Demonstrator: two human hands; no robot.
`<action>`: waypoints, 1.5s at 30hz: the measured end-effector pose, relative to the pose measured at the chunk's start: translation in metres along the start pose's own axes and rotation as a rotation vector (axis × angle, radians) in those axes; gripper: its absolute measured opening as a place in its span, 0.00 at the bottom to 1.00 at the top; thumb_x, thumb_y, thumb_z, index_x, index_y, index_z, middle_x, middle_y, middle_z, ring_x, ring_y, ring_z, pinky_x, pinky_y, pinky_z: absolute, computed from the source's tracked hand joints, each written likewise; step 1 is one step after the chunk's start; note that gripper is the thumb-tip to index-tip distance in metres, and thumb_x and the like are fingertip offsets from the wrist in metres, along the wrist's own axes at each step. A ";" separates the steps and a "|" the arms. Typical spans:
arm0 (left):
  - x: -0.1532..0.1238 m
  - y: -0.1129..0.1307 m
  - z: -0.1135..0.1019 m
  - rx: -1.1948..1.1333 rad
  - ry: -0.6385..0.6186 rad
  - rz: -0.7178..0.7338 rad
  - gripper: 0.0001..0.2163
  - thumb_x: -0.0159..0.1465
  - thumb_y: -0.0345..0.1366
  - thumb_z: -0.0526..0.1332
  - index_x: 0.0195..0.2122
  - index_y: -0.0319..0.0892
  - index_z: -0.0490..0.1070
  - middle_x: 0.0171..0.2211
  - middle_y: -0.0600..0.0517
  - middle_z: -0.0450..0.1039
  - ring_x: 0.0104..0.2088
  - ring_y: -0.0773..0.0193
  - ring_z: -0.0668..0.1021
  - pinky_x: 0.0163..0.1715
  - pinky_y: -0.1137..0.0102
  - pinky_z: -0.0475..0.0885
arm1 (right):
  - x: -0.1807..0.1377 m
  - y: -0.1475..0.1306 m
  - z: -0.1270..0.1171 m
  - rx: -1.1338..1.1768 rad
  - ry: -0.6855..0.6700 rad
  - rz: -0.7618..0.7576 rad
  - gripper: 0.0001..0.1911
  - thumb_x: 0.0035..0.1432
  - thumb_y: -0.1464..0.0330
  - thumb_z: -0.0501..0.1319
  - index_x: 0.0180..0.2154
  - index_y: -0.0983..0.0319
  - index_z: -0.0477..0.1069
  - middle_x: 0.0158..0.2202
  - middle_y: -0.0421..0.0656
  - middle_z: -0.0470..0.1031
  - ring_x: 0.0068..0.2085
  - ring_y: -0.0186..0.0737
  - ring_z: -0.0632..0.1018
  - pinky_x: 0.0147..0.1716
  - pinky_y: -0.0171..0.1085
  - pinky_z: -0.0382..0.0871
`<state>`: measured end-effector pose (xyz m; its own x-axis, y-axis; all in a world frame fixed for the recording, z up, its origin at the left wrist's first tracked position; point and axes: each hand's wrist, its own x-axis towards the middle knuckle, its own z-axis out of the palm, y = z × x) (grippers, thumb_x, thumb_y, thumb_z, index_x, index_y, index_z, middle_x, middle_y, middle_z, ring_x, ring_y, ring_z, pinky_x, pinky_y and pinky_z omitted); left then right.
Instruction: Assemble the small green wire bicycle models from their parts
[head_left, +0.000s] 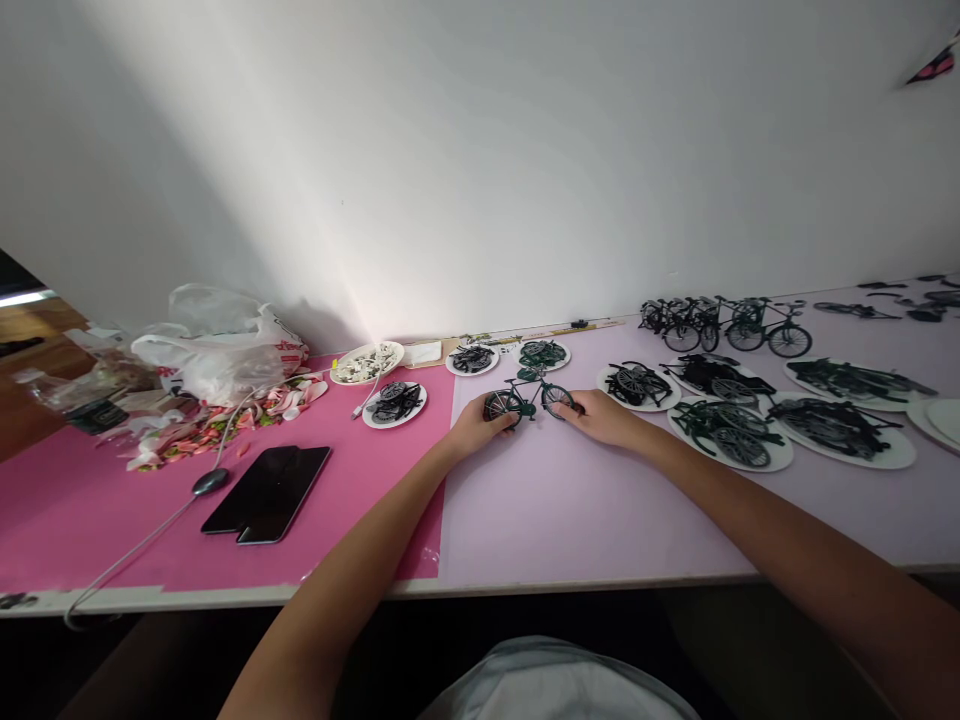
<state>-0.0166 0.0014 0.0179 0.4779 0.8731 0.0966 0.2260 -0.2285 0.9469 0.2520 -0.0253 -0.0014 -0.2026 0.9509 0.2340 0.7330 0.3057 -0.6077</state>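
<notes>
Left hand (478, 428) and right hand (598, 415) are each pinching, grip on a wheel, the green bicycle (528, 409) mid-table (570, 520), while right-side plates (784, 455) are holding dark parts (739, 437) and a far-left plate (356, 381) is holding pale pieces (369, 361).

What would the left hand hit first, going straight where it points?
The left hand would first meet the green bicycle it holds; beyond, probably the plate of green parts, though depth is unclear.

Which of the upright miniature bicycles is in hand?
The dark green bicycle held between the left hand and right hand; the other upright bicycles stand bunched together by the wall, untouched.
</notes>
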 end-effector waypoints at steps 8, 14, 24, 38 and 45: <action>0.002 -0.004 0.000 -0.006 -0.002 0.000 0.19 0.61 0.43 0.71 0.47 0.37 0.72 0.36 0.48 0.78 0.29 0.67 0.78 0.34 0.69 0.76 | 0.000 -0.001 -0.001 -0.030 -0.012 -0.003 0.27 0.65 0.45 0.53 0.28 0.59 0.64 0.25 0.40 0.71 0.26 0.39 0.70 0.27 0.35 0.58; 0.001 -0.002 0.000 0.016 -0.001 0.001 0.20 0.60 0.45 0.72 0.46 0.37 0.72 0.35 0.48 0.79 0.30 0.65 0.79 0.35 0.68 0.76 | -0.001 -0.004 -0.003 -0.033 -0.021 0.014 0.27 0.65 0.44 0.53 0.27 0.59 0.64 0.24 0.40 0.71 0.26 0.39 0.69 0.26 0.35 0.56; 0.001 -0.002 0.000 0.032 -0.002 0.011 0.19 0.61 0.44 0.71 0.47 0.37 0.72 0.36 0.48 0.79 0.30 0.66 0.78 0.35 0.69 0.77 | -0.004 -0.008 -0.004 -0.017 -0.013 0.034 0.26 0.63 0.45 0.55 0.26 0.59 0.62 0.23 0.39 0.70 0.25 0.39 0.68 0.25 0.36 0.55; 0.003 -0.007 0.000 0.012 0.002 0.006 0.21 0.60 0.46 0.72 0.46 0.37 0.72 0.36 0.48 0.79 0.29 0.66 0.78 0.34 0.69 0.76 | -0.005 -0.010 -0.005 -0.033 -0.014 0.003 0.25 0.64 0.46 0.56 0.27 0.59 0.63 0.24 0.41 0.73 0.26 0.40 0.70 0.26 0.36 0.57; 0.001 -0.001 0.000 0.028 0.002 -0.012 0.19 0.62 0.43 0.71 0.48 0.36 0.71 0.36 0.48 0.79 0.30 0.66 0.79 0.35 0.69 0.76 | -0.005 -0.009 -0.005 -0.038 -0.028 0.023 0.25 0.64 0.46 0.55 0.26 0.58 0.61 0.24 0.40 0.70 0.25 0.39 0.69 0.26 0.36 0.55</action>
<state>-0.0161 0.0022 0.0169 0.4734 0.8767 0.0855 0.2553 -0.2294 0.9392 0.2495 -0.0332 0.0072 -0.2029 0.9588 0.1989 0.7616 0.2822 -0.5834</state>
